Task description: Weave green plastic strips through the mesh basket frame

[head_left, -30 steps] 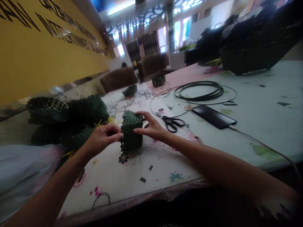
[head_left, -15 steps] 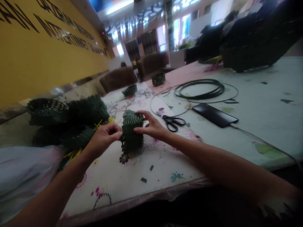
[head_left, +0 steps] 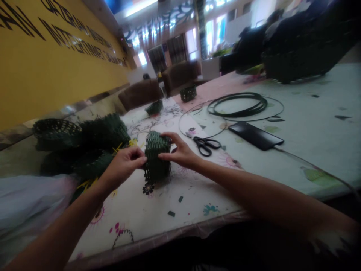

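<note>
Where the table [head_left: 158,226] nears its left edge, a heap of dark green woven baskets [head_left: 104,131] lies piled. Just right of it, the left hand [head_left: 122,165] presses curled fingers [head_left: 135,156] against a smaller woven basket [head_left: 156,158], which stands mid-table, closer to the front edge than the back. The right hand [head_left: 180,152] grips the basket's other side, its fingers [head_left: 172,137] spread over the top corner — holding it between both hands. Further right lie black scissors [head_left: 204,146], a coiled dark green strip [head_left: 239,106] and a black phone [head_left: 254,135].
</note>
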`<state>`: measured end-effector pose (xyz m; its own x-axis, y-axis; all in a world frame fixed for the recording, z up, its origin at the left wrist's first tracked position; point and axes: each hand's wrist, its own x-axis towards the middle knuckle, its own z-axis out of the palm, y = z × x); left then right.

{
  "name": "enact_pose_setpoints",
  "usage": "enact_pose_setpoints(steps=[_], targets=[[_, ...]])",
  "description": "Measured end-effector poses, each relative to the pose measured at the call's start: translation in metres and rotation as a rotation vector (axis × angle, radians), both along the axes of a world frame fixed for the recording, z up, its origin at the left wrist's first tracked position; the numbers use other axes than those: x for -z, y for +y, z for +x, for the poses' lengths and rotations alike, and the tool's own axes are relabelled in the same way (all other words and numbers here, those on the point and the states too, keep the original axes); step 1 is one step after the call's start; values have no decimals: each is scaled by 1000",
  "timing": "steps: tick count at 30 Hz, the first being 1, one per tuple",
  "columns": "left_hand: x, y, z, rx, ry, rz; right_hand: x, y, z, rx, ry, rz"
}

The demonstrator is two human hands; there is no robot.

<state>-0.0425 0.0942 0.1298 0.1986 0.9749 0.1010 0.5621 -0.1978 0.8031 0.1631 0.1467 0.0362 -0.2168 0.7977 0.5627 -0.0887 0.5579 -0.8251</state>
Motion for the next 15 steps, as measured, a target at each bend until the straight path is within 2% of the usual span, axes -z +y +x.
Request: enact_pose_setpoints(steps=[7,15], targets=[[-5,6,-4,69,158,-12,-1,-3,2,-19,-9,38],[-1,-5,-4,-25,-89,-61,-4,-1,3,-28,-26,68]])
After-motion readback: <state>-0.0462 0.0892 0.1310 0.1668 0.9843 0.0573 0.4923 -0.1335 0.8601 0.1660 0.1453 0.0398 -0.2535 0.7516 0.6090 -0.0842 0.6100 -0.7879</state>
